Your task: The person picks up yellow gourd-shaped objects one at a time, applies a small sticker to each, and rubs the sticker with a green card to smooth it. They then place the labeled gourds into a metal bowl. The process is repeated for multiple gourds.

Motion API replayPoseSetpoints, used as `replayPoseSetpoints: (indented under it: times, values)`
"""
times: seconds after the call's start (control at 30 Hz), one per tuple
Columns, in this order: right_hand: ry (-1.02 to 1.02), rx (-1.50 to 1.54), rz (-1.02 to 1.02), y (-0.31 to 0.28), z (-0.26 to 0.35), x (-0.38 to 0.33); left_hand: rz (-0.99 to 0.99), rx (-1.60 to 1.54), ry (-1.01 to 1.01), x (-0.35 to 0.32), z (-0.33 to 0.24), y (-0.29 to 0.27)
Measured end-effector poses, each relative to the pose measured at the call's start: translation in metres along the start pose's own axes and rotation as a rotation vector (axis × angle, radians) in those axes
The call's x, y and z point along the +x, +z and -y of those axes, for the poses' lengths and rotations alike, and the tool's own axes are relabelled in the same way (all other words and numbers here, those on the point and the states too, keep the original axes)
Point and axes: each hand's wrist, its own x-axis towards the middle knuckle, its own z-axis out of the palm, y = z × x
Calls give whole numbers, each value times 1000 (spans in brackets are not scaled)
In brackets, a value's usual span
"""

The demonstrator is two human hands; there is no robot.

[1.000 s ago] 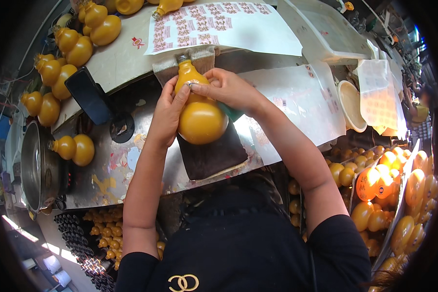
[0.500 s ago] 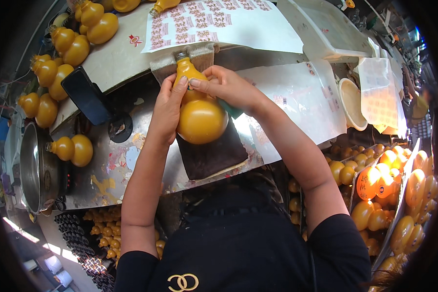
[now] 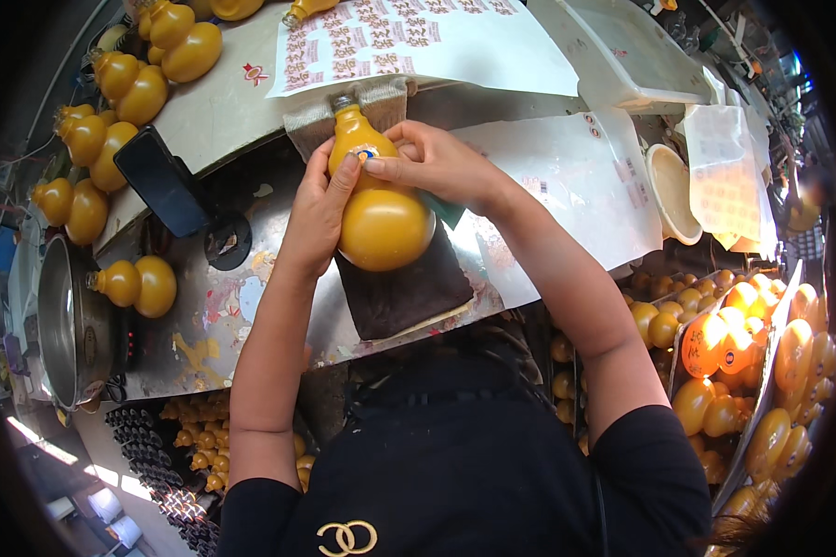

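Observation:
A yellow gourd-shaped bottle (image 3: 386, 227) lies over a dark cloth pad (image 3: 407, 302), its threaded metallic neck pointing away from me onto a folded beige towel (image 3: 385, 104). My left hand (image 3: 318, 221) grips its left side, thumb up near the waist. From the right, my right hand (image 3: 441, 169) holds the upper bulb, with its thumb beside a small round label (image 3: 366, 154) in blue and white on the bottle. Part of a teal piece (image 3: 446, 210), its kind unclear, shows under my right hand. My other fingertips are partly hidden behind the bottle.
A phone on a stand (image 3: 163, 181), a metal pan (image 3: 60, 320) and another gourd bottle (image 3: 137, 286) are at left. Printed decal sheets (image 3: 409, 46) lie at the back, near a white plastic tray (image 3: 636, 56). Crates of gourd bottles (image 3: 692, 320) stand at lower right.
The small round label, mostly covered by my thumbs before, now shows on the upper bulb. My thumbs have parted slightly, and the bottle has shifted only a little.

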Motion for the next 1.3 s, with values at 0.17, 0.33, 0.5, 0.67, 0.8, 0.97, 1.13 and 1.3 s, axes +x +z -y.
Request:
replayPoseSetpoints:
  times: [0.17,0.33,0.5,0.67,0.8,0.97,1.13,1.3]
  values:
    - [-30,-4,16,-1,-1,1,-6,-8,-3,1,-1,1]
    - [40,-150,-108,5,4,10,-28,-40,-44,7,-3,0]
    - [36,-49,-98,3,2,9,-21,46,9,9,6,-4]
    - [24,16,-92,3,-1,8,3,-3,-16,7,4,-3]
    - [-24,58,-71,1,-9,10,23,9,-10,6,4,-4]
    - [-22,17,-109,4,-4,5,36,93,-7,4,-1,-7]
    - [-73,-30,-84,4,-8,4,55,106,1,1,-2,-4]
    - [-35,82,-10,-6,-12,5,35,-120,-94,3,-7,-3]
